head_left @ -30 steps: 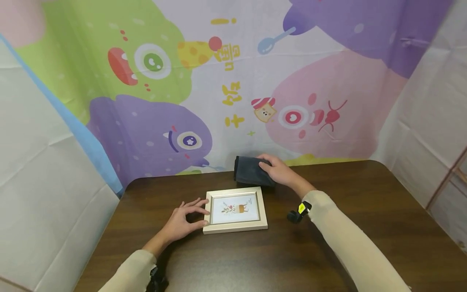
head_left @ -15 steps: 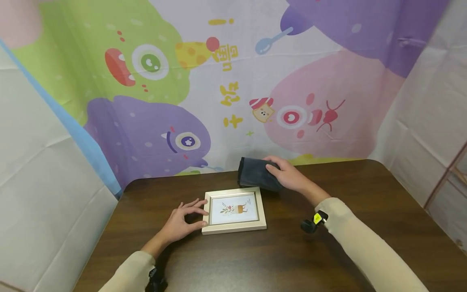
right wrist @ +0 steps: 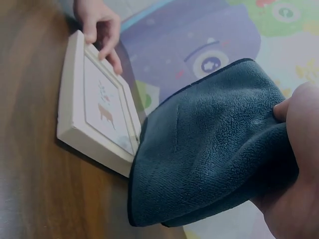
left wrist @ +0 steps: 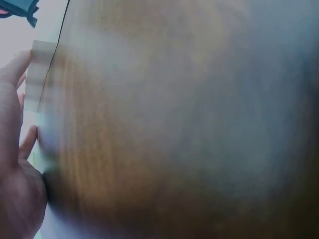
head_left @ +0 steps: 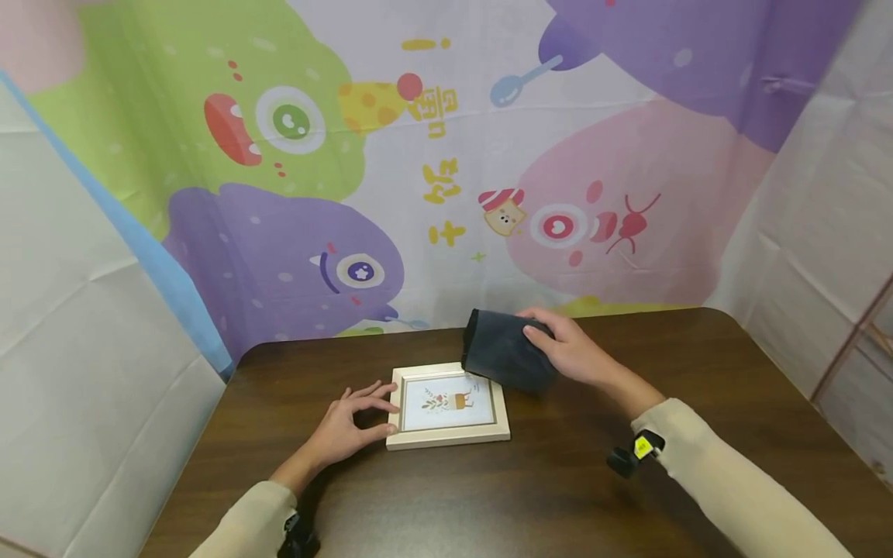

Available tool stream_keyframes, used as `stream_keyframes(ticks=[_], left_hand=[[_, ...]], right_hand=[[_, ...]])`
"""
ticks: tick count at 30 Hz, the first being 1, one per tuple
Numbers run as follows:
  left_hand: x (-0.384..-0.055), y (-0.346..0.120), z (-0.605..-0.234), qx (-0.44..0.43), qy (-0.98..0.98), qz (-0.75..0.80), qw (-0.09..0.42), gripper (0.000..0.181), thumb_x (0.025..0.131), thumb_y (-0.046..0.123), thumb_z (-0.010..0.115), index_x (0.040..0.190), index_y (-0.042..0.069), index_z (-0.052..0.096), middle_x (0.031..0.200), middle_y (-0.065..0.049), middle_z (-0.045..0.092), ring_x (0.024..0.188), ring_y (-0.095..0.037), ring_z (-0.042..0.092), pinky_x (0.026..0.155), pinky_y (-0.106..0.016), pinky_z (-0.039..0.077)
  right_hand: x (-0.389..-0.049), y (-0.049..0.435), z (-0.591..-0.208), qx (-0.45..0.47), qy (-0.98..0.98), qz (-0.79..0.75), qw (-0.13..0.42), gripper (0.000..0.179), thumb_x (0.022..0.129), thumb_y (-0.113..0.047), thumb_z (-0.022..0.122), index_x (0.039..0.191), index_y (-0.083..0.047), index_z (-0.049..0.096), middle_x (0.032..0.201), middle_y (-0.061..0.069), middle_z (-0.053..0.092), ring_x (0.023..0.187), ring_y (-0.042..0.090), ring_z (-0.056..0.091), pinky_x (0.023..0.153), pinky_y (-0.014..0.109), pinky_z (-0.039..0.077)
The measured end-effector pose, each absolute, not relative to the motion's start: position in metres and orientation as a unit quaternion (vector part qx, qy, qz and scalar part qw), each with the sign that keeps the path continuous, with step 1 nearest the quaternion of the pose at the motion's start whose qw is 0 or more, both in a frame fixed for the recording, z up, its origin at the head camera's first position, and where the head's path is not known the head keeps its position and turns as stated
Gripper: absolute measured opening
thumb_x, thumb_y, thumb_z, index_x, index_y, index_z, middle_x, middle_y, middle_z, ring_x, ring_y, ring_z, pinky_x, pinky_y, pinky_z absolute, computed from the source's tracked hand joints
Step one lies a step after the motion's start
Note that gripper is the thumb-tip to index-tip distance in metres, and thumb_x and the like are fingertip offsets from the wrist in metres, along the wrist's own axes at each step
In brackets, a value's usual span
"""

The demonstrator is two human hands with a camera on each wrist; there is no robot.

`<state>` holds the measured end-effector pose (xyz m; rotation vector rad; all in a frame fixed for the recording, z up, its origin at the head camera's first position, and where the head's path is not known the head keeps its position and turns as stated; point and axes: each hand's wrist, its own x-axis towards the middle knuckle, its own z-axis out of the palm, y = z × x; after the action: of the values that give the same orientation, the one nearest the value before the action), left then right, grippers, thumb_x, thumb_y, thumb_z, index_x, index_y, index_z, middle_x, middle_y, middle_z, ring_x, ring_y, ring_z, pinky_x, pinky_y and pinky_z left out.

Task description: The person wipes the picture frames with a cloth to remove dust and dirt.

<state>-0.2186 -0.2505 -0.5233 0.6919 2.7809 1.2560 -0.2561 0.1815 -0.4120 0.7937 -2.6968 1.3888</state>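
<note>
A cream picture frame (head_left: 446, 443) lies face up on the brown table. Its picture shows an animal with leafy sprigs. My left hand (head_left: 345, 426) is at the frame's left side, fingertips and thumb spread and touching the rim. In the right wrist view, the left hand (right wrist: 99, 25) sits at the frame's far end. My right hand (head_left: 575, 349) grips a folded dark grey plush cloth (head_left: 509, 349), thumb on top. The cloth hangs over the frame's far right corner, hiding it; whether it touches there I cannot tell. The left wrist view is blurred and shows the left hand (left wrist: 20, 189) at its edge.
The brown wooden table (head_left: 446, 504) stretches around the picture frame. Behind it hangs a curtain (head_left: 460, 287) printed with cartoon monsters, close to the table's far edge. Pale fabric panels (head_left: 84, 256) stand at both sides.
My right hand has drawn the cloth rightward and nearer, from the table behind the frame to over its far right corner. My left hand and the frame have stayed about where they were.
</note>
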Motion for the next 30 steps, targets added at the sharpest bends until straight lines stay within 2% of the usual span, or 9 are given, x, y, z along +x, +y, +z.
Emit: stream_keyframes(ticks=[4,8,11,21,30], left_hand=[[-0.219,-0.25,-0.524,0.223,0.889,0.4,0.003,0.025,0.096,0.025,0.091,0.121,0.023,0.086,0.165,-0.012,0.065,0.164,-0.049,0.048,0.128,-0.092,0.009],[-0.22,-0.251,-0.524,0.224,0.889,0.398,0.0,0.025,0.096,0.025,0.091,0.12,0.023,0.086,0.164,-0.012,0.065,0.163,-0.05,0.048,0.128,-0.093,0.01],[-0.22,-0.251,-0.524,0.224,0.888,0.4,0.002,0.025,0.096,0.025,0.091,0.12,0.024,0.086,0.164,-0.012,0.065,0.163,-0.05,0.048,0.128,-0.093,0.01],[-0.219,-0.25,-0.523,0.221,0.889,0.401,0.007,0.025,0.096,0.026,0.091,0.12,0.025,0.086,0.165,-0.011,0.065,0.164,-0.049,0.047,0.129,-0.092,0.009],[-0.218,-0.251,-0.521,0.214,0.891,0.4,0.013,0.024,0.097,0.026,0.09,0.121,0.024,0.086,0.166,-0.011,0.063,0.165,-0.049,0.045,0.13,-0.091,0.009]], right_hand=[[-0.242,0.185,-0.41,0.267,-0.855,0.445,-0.002,0.037,0.12,-0.016,0.053,0.151,0.001,0.063,0.152,0.025,0.069,0.142,0.045,0.065,0.124,0.067,0.05],[-0.229,0.187,-0.408,0.277,-0.845,0.457,-0.019,0.033,0.119,-0.017,0.054,0.147,-0.003,0.066,0.14,0.017,0.075,0.127,0.032,0.07,0.117,0.04,0.058],[-0.218,0.187,-0.407,0.291,-0.838,0.46,-0.029,0.032,0.119,-0.017,0.056,0.146,-0.005,0.067,0.135,0.014,0.077,0.121,0.026,0.071,0.109,0.027,0.059],[-0.188,0.183,-0.409,0.349,-0.83,0.434,-0.032,0.028,0.118,-0.016,0.056,0.142,-0.012,0.07,0.128,0.003,0.081,0.112,0.004,0.071,0.104,0.024,0.059],[-0.169,0.174,-0.427,0.408,-0.826,0.384,-0.065,0.029,0.121,-0.017,0.051,0.143,-0.013,0.069,0.134,0.004,0.082,0.119,0.005,0.074,0.104,0.031,0.062]])
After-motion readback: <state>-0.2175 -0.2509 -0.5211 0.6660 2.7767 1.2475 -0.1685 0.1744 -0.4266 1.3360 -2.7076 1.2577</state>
